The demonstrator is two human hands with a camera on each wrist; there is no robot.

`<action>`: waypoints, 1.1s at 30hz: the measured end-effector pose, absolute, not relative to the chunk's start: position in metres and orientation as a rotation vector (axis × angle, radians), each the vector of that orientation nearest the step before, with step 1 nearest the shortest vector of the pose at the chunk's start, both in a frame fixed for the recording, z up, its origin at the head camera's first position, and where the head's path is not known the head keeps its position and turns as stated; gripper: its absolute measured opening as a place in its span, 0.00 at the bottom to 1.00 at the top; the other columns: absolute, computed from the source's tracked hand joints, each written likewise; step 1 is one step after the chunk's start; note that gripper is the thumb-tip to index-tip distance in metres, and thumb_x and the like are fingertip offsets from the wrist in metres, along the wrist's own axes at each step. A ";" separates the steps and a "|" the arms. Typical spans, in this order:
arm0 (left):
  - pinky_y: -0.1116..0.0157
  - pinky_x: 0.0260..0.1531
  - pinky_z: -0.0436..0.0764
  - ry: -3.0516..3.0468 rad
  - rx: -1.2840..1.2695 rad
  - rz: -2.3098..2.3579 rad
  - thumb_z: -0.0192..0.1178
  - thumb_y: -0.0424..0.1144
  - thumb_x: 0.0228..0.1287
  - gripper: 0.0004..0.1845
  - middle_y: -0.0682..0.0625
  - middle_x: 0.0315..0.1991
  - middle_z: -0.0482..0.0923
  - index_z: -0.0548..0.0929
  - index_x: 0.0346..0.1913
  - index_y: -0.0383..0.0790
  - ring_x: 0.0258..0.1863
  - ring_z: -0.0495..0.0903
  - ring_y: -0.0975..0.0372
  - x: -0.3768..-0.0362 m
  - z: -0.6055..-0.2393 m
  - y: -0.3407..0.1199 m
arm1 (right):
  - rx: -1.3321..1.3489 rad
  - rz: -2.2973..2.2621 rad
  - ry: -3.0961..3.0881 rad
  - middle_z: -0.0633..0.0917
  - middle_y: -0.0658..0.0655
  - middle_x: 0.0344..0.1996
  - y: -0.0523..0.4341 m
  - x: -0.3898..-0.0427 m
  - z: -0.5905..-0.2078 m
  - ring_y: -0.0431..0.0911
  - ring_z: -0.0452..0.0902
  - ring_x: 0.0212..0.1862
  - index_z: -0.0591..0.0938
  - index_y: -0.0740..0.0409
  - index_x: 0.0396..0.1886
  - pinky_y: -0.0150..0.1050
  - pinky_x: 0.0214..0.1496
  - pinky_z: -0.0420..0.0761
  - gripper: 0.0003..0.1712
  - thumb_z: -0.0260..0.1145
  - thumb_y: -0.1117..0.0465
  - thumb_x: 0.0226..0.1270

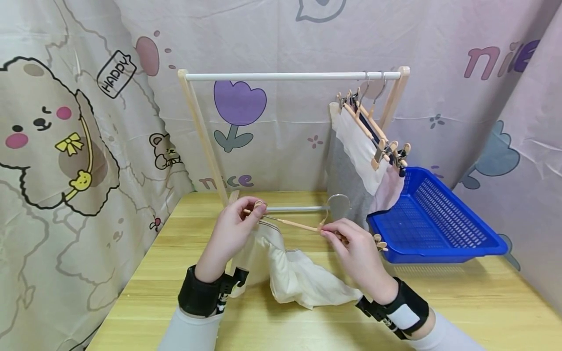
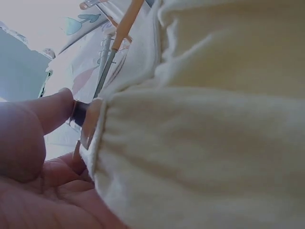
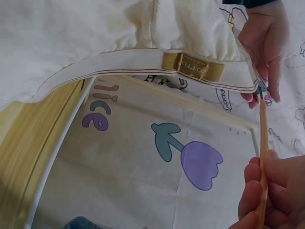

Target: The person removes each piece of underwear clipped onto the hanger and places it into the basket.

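Above the table's near middle, one wooden clip hanger (image 1: 298, 225) is held level between two hands. Left hand (image 1: 230, 234) pinches the clip at the hanger's left end, thumb and fingers closed on it, with the waistband of one cream garment (image 1: 290, 273) caught there. Right hand (image 1: 355, 248) grips the hanger bar near its metal hook (image 1: 338, 202), fingers curled round the wood. Garment hangs from the left clip only; the rest lies crumpled on the table between the wrists. The right wrist view shows one tan label (image 3: 193, 64) sewn on the waistband.

Behind the hands stands one wooden clothes rack (image 1: 199, 126) with a white top rail (image 1: 290, 76) and a lower rail just behind the hanger. Several hangers with clothes (image 1: 364, 146) hang bunched at the rail's right end; exact count cannot be told. One blue basket (image 1: 439, 219) sits right of the rack, tilted, near the right hand.

Surface is a light wooden table (image 1: 483, 302). Cartoon-printed curtains (image 1: 66, 146) enclose it on three sides.
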State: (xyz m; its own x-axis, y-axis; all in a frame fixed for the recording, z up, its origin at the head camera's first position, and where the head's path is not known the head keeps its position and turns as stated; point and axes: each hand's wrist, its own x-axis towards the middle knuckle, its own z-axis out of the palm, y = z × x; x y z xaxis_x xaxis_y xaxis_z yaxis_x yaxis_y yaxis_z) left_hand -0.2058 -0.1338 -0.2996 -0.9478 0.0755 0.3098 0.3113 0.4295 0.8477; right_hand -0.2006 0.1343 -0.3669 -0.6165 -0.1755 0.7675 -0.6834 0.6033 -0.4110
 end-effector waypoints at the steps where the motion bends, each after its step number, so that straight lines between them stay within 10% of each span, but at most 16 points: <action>1: 0.69 0.38 0.77 -2.455 -0.347 -1.541 0.61 0.41 0.76 0.12 0.42 0.44 0.86 0.85 0.51 0.35 0.39 0.80 0.60 -0.207 -0.300 -0.134 | 0.675 0.933 -2.129 0.87 0.47 0.32 0.134 -0.201 -0.367 0.34 0.72 0.30 0.89 0.58 0.37 0.23 0.32 0.69 0.02 0.73 0.68 0.66; 33: 0.68 0.41 0.76 -2.314 -0.313 -1.699 0.63 0.41 0.75 0.12 0.42 0.45 0.85 0.87 0.48 0.35 0.41 0.77 0.61 -0.206 -0.303 -0.127 | 0.675 0.948 -2.138 0.87 0.47 0.34 0.137 -0.201 -0.367 0.34 0.74 0.32 0.89 0.56 0.38 0.23 0.34 0.70 0.08 0.73 0.72 0.63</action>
